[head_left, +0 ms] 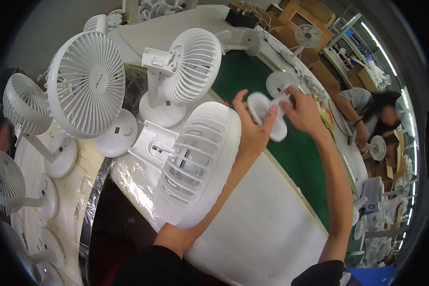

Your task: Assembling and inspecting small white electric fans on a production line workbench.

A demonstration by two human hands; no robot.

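Observation:
Above the green belt, a white lobed piece that looks like a fan blade [278, 128] is held between my two hands, slightly blurred. My left hand [253, 126] grips it from the near left, with the thumb across it and the index finger raised. From the right, my right hand [300, 108] pinches its upper part between thumb and fingers. Just beyond lies a round white disc like a fan base [277, 82]. A large white fan head [200, 164] stands close in front, hiding part of my left forearm. Behind it is another white fan [193, 66], its neck housing uncovered.
Several assembled white desk fans [88, 83] crowd the left table [76, 200]. The green belt [295, 162] runs beside the white worktop [252, 214]. Across the belt, a co-worker [374, 107] reaches toward a small fan [377, 148]. Cardboard boxes [314, 12] stand at the back.

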